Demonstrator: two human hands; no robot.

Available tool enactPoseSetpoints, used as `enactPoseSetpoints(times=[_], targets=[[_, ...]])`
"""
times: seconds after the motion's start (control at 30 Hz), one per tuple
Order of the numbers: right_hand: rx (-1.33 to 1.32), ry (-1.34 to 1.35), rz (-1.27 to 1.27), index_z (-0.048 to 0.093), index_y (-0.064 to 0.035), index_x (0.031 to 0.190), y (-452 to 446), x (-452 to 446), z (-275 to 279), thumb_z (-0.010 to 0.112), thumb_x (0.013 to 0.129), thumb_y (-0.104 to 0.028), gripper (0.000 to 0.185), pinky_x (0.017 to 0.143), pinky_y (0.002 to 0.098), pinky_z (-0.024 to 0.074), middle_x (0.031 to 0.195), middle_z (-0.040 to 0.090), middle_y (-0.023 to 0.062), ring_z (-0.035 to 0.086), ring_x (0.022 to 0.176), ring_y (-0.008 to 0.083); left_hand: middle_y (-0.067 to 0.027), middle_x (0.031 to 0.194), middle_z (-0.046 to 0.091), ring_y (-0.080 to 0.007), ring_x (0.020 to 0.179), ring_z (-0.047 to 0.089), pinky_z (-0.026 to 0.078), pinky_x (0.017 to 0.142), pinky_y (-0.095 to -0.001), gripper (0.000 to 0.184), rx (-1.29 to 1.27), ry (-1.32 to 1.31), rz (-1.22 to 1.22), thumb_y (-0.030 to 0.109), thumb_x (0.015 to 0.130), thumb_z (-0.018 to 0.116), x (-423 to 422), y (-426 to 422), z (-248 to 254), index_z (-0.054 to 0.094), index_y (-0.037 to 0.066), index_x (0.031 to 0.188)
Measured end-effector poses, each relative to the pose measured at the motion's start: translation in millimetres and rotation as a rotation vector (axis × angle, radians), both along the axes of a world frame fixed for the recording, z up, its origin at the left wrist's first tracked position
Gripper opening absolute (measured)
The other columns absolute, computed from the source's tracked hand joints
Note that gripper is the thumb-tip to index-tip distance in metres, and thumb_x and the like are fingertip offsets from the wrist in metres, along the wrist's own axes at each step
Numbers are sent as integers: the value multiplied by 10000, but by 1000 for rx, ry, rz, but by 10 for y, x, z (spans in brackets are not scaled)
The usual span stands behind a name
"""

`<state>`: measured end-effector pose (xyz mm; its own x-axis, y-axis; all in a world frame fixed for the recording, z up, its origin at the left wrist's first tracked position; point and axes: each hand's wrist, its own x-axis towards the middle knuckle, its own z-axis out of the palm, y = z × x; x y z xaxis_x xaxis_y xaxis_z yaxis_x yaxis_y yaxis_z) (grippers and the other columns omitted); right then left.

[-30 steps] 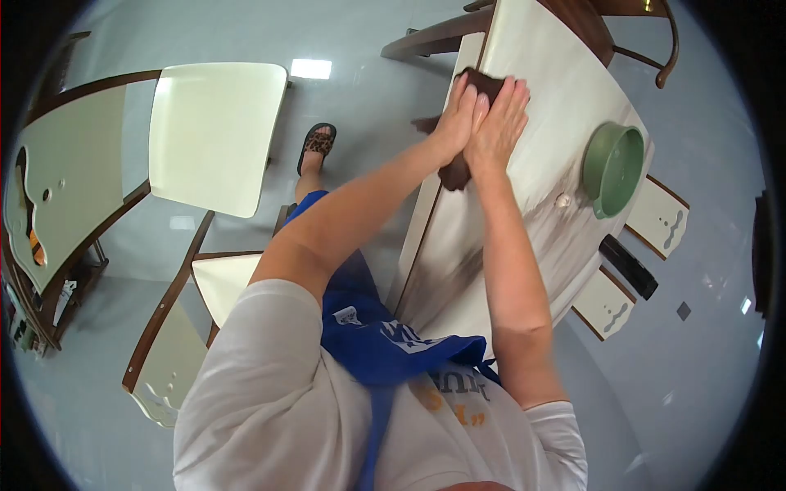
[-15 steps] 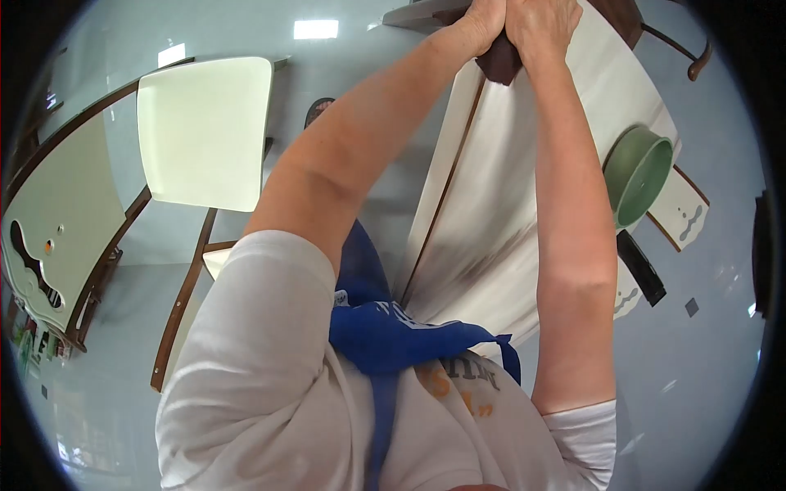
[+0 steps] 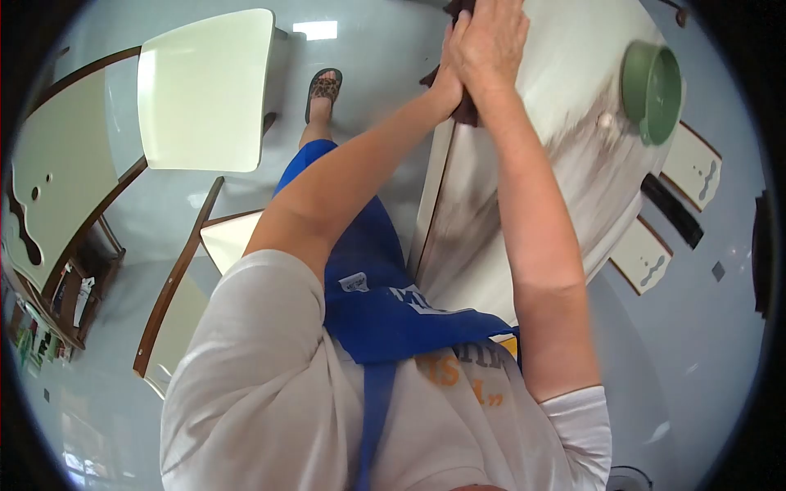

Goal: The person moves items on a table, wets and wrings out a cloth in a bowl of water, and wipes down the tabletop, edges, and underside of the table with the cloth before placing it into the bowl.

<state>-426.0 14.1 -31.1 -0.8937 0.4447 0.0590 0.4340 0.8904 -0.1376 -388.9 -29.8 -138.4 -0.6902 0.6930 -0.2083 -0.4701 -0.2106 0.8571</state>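
A dark brown cloth is bunched under my two hands at the left edge of the white marbled table. My left hand presses on it from the left, its fingers partly hidden. Close against it, partly overlapping, my right hand bears down on the cloth with fingers stretched forward. Bits of cloth stick out above, left of and below the hands. Farther right on the tabletop stands a green round bowl, its inside facing right in this view. Dark smears and a small pale spot show on the table surface.
White chairs with brown frames, one with a broad pale seat, stand on the left. Past the table's right side are more chair parts and a black bar-like object. A foot in a patterned sandal rests on the grey floor.
My hands and the cloth have shifted left to the table's edge. The view has also turned: the bowl sits higher and farther right, and my sandaled foot and more of the blue apron now show.
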Motion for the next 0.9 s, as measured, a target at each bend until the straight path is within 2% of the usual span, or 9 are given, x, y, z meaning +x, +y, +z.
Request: enactPoseSetpoints(times=[0.1,0.17,0.33,0.4,0.47,0.57,0.67,0.73,0.9], targets=[[-1,76,31,288,28,1428,-371,707,-7,465,900,-98,571,1126,497,200,1485,278,239,254,1379,392,-93,1498,258,-208,1349,292,268,1109,-335,598,3,74,-74,327,1003,384,692,-505,-3,168,48,1486],[14,96,59,351,-19,1404,-625,1198,-71,471,910,-232,551,1085,484,244,1450,347,197,294,1364,359,-73,1476,297,-198,1319,332,280,1100,-328,568,37,99,-88,285,1005,414,1132,-897,242,197,53,1475],[-75,25,-17,438,-31,1356,-1275,2358,48,464,853,-100,509,1065,437,296,1446,386,125,332,1359,278,-79,1346,476,-219,1240,440,359,1045,-342,458,23,-849,-253,268,1007,433,2392,-1758,105,378,33,1396],[-128,55,-32,468,-38,1328,-1549,2831,134,463,853,-99,480,1065,423,298,1436,402,116,347,1349,272,-64,1279,532,-215,1184,493,402,1002,-338,436,-315,-902,-273,316,1002,438,2750,-2076,255,438,59,1354],[-181,94,-54,481,-51,1313,-1781,3264,254,476,843,-91,471,1061,419,308,1416,425,106,366,1336,267,-44,1274,533,-209,1171,504,419,983,-333,463,-345,-832,-463,401,996,422,2922,-2387,635,462,79,1326],[-261,165,-57,497,-70,1296,-1941,3749,287,510,822,-72,474,1049,411,337,1372,469,95,409,1305,262,-52,1253,551,-200,1161,516,438,965,-343,479,-458,-880,-633,448,993,397,3335,-2840,183,470,100,1315],[-255,266,-71,595,-61,1189,-2056,4220,351,548,801,-83,392,996,351,420,1270,553,79,504,1204,255,-95,1239,559,-205,1122,545,465,916,-351,481,-463,-1100,-547,408,1006,347,3211,-2683,661,486,45,1289],[-332,363,-189,608,-55,1162,-2244,4570,329,544,808,-109,364,984,363,432,1239,576,79,524,1177,244,-145,1153,606,-261,1048,582,480,889,-378,467,-968,-451,-752,365,988,359,3101,-2498,1299,529,11,1241],[-270,493,-497,640,-36,1085,-2751,5033,225,558,795,-80,305,942,371,477,1167,611,99,559,1126,269,-190,996,661,-268,939,633,503,813,-371,391,-986,81,-1330,226,903,543,2914,-2405,1514,556,-75,1153]])
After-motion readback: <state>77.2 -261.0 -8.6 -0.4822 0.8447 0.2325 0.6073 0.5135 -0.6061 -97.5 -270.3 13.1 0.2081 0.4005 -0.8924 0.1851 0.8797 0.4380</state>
